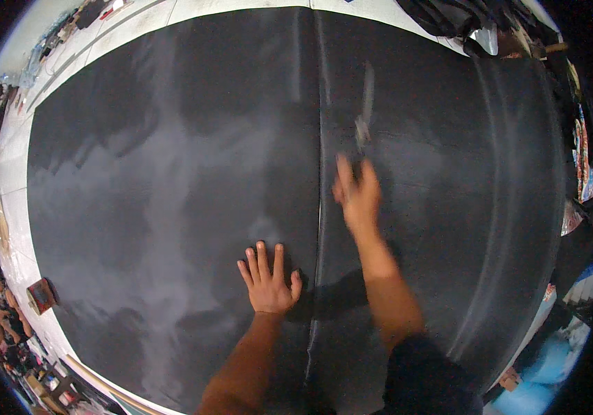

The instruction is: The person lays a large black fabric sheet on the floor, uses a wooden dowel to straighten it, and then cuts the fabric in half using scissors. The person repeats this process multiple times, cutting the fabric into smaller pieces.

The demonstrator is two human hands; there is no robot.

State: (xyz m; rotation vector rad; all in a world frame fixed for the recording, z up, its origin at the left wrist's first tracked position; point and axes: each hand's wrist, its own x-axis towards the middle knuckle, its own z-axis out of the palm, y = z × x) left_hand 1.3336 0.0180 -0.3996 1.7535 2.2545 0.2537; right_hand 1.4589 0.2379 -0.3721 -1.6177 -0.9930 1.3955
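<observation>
A wide black sheet point(123, 228), smooth and leather-like, lies over the white surface and fills most of the view. A long edge line runs down it between my two hands, with a thin pale gap in places; I cannot tell whether it is a cut or an overlap. My left hand point(269, 283) rests flat on the sheet left of this line, fingers spread. To the right of the line, my right hand point(358, 196) reaches forward, blurred by motion. Beyond its fingers extends what looks like a pair of scissors point(361, 131), pale blades pointing away; their handles barely show.
White floor tiles point(13, 162) border the sheet at left. A small brown block point(41, 296) sits by its left edge. Dark fabric point(442, 17) is heaped at the far right. Blue and clear plastic bags point(545, 363) lie at the near right, and assorted clutter lines the left rim.
</observation>
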